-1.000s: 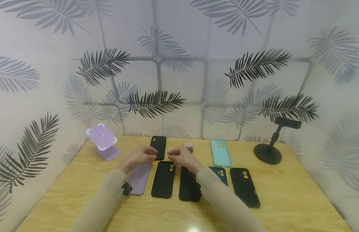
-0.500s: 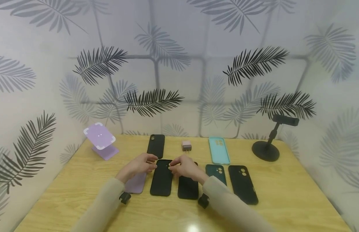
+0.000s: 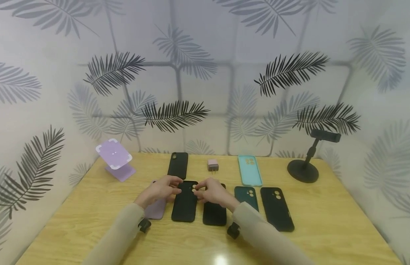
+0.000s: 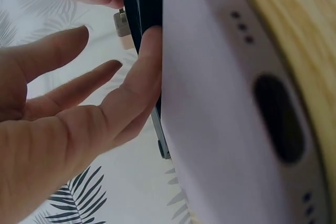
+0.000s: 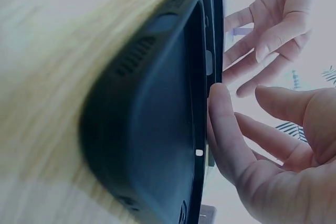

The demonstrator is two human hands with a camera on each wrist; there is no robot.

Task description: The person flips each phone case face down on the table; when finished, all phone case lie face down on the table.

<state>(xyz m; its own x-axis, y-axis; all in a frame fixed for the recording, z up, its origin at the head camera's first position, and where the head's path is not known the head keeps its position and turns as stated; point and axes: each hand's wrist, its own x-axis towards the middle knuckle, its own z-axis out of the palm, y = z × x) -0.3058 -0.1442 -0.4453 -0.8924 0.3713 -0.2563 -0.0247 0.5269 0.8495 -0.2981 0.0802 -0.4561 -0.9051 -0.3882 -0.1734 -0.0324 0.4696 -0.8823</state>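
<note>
Fingers (image 5: 229, 132) loosely apart at black case (image 3: 184, 206)

The head view is looking forward and down from above and behind the fingers (image 3: 175, 179), taking in table (image 3: 178, 243) and wall (image 3: 205, 88). Both wrist views are lying rolled sideways, facing the wall from close behind the fingers: the left is skimming the lilac case (image 4: 210, 108), the right a black case (image 5: 157, 114). All three are sharing both sets of fingers.

We have a narrow gap between left hand (image 3: 162, 190) and right hand (image 3: 214, 191) over the middle black case (image 3: 185, 205); beyond, the rear black case (image 3: 178, 166) and pink charger (image 3: 212, 165) (both obstacles) leave a wider lane.
</note>
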